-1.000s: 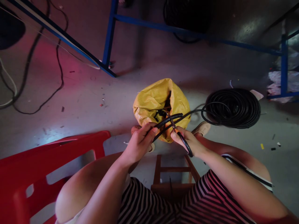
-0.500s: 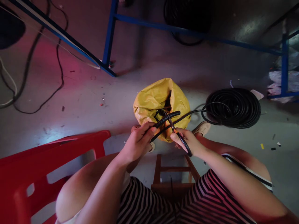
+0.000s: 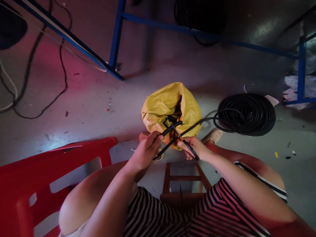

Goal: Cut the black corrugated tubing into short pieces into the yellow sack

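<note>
My left hand (image 3: 149, 147) is closed on a short black corrugated tube (image 3: 171, 128), whose free end points up to the right over the yellow sack (image 3: 161, 105). A smooth black hose (image 3: 197, 124) runs from the coil on the floor to just below the left hand; I cannot tell whether those fingers hold it too. Scissors (image 3: 177, 132) with black and orange handles are in my right hand (image 3: 194, 148). Their blades lie across the corrugated tube. Dark pieces show in the sack's open mouth.
A coil of black hose (image 3: 247, 115) lies on the floor to the right. On the left stands a red plastic chair (image 3: 74, 161). A blue metal frame (image 3: 153, 21) crosses the far side. Between my legs is a wooden stool (image 3: 182, 196). Small scraps dot the floor.
Both hands have shifted slightly to the left. The corrugated tube's free end has drawn back toward my left hand, and the scissors have moved left with it.
</note>
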Demonstrator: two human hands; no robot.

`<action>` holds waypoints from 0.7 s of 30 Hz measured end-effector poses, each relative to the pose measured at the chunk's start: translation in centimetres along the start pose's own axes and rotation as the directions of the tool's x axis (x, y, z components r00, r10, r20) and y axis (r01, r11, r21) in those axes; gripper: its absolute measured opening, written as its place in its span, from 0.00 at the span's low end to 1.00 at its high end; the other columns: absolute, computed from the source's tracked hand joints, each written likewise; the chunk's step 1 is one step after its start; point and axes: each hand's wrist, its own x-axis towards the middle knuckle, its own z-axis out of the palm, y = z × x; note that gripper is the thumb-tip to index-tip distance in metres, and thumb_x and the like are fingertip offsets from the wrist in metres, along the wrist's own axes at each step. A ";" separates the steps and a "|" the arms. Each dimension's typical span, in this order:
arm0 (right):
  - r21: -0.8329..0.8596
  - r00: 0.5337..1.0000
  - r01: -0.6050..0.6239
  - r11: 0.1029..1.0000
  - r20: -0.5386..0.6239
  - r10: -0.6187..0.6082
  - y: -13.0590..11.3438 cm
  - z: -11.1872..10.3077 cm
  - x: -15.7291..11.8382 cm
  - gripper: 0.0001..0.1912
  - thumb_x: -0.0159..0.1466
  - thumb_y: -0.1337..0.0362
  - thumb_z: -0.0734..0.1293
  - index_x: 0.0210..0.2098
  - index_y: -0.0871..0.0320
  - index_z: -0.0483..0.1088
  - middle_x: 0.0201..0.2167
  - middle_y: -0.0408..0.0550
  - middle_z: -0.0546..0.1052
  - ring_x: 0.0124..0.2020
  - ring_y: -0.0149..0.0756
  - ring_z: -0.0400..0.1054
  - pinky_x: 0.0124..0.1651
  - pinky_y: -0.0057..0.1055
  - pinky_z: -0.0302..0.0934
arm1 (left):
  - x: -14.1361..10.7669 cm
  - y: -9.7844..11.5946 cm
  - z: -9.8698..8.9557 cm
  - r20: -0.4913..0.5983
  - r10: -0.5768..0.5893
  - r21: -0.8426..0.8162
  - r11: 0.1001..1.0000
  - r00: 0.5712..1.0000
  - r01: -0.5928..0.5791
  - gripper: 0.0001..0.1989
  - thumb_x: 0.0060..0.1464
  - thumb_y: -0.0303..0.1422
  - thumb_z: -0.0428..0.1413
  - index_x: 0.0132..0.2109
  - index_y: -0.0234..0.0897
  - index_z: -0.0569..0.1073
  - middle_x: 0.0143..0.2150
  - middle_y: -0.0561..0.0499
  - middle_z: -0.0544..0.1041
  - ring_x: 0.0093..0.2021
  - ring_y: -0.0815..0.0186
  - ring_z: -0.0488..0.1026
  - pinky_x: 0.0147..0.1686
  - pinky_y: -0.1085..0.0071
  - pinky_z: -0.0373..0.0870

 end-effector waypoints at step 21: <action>0.023 0.896 0.268 0.963 -0.372 -0.240 -0.2 -3.4 2.9 0.28 0.59 0.36 0.72 0.29 0.56 0.67 0.24 0.43 0.77 0.25 0.32 0.71 0.34 0.30 0.67 | -2.9 3.3 0.2 -0.058 -0.042 -0.573 0.820 0.997 0.001 0.18 0.59 0.48 0.64 0.37 0.39 0.69 0.23 0.60 0.63 0.19 0.76 0.58 0.22 0.76 0.65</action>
